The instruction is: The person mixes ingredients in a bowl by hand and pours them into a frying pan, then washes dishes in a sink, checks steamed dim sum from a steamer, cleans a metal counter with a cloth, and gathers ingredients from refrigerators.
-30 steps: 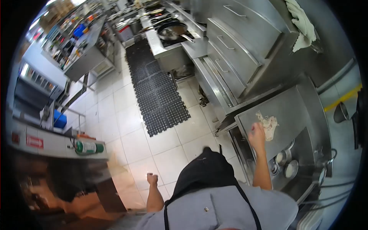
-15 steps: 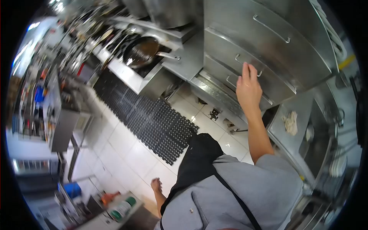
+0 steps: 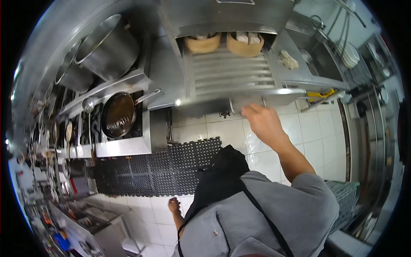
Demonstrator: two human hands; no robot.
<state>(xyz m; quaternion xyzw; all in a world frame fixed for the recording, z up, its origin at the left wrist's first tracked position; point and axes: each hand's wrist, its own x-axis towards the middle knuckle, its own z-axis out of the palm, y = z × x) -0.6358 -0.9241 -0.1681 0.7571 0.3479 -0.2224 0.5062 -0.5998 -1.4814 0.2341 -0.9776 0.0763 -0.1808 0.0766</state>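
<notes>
My right hand (image 3: 262, 123) is closed at the handle (image 3: 247, 103) of a steel steamer front, which hangs open and is blurred. Behind it, a slatted metal rack (image 3: 231, 73) is exposed. Two round bamboo baskets stand at the back of the rack: the left one (image 3: 203, 44) is partly hidden under the steel panel above, and the right one (image 3: 245, 45) holds white, bun-like pieces. My left hand (image 3: 174, 205) hangs low beside the black apron (image 3: 218, 175), its fingers curled with nothing visible in them.
On the left are a stove (image 3: 146, 141) with a dark frying pan (image 3: 119, 115), a ladle (image 3: 88, 106) and a large pot (image 3: 109, 49). A crumpled cloth (image 3: 289, 60) lies beside the sink (image 3: 319, 55). A black perforated mat (image 3: 150, 171) covers part of the floor.
The view has turned right towards the steel cabinet. My right hand has gone from near the cloth to the cabinet front, now opened, revealing the bamboo baskets. My left hand stays low.
</notes>
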